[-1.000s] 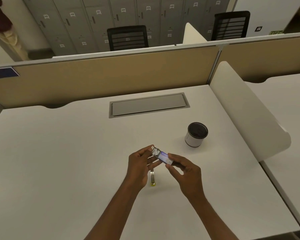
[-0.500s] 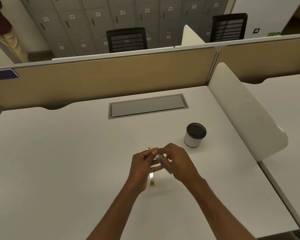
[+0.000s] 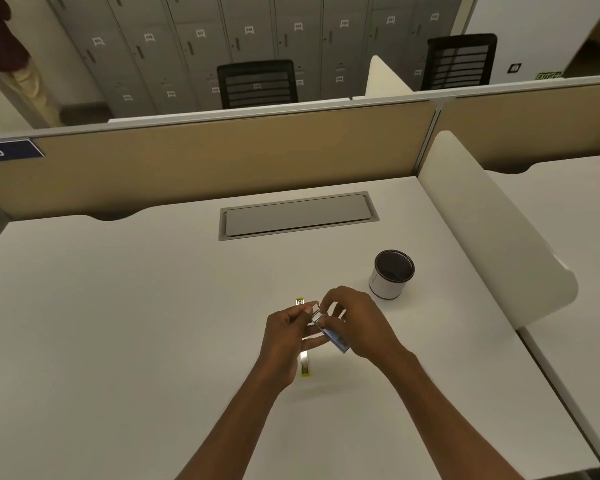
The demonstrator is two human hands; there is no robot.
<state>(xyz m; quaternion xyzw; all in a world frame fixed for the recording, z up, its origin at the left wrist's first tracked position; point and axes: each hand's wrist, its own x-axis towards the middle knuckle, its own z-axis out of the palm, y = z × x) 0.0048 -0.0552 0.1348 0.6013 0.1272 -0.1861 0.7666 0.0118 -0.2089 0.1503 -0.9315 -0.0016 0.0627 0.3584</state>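
Desk [image 3: 118, 323]: a plain white top is shown filling the lower half of the frame.
Hatch [image 3: 298, 216]: a grey rectangular cover is set flush into the desk, above centre.
Small box [image 3: 333, 336]: a blue and silver box is held tilted above the desk, just below the frame's centre, between both hands.
Left hand [image 3: 284, 332]: the upper end of the small box is pinched by thumb and curled fingers.
Right hand [image 3: 357, 323]: fingers are curled over the small box from the right and are closed on it.
Stapler [image 3: 305, 367]: a silver bar with yellow ends is seen lying on the desk under the hands, partly hidden.
Cup [image 3: 390, 282]: a white cylinder with a dark inside is stood upright, right of the hands.
Partition [image 3: 222, 161]: a tan panel is run across the desk's far edge.
Divider [image 3: 482, 230]: a white curved panel is placed along the right side.
Lockers [image 3: 257, 29]: grey numbered doors are lined across the top of the frame, with two black chairs [image 3: 257, 83] in front of them.
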